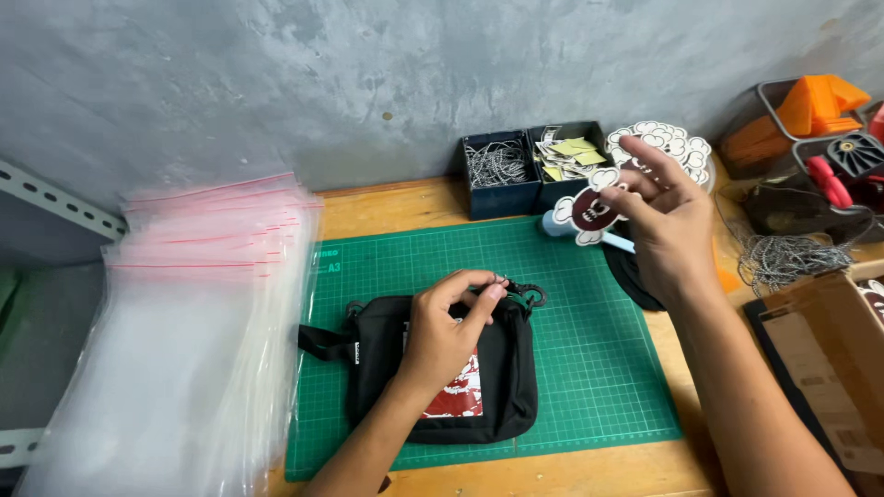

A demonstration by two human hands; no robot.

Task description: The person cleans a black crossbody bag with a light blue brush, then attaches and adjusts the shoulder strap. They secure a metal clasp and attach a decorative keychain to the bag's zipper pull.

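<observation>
pouch (497, 387): black matt cloth, woven look
clip (529, 293): dark metal, bit of shine
tag (589, 213): glossy printed card
cutting mat (599, 350): green, matt, rubbery
zip bags (198, 322): clear shiny plastic
bench (396, 204): bare wood, smooth
wall (368, 83): rough grey cement

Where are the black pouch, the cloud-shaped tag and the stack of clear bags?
black pouch (502, 387): head view, lower right body.
cloud-shaped tag (589, 213): head view, dark red centre.
stack of clear bags (175, 350): head view, top bag's middle.

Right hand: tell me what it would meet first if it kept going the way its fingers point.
The right hand, holding a die-cut tag, points up-left; probably the dark box of paper slips, though depth is unclear.
</observation>
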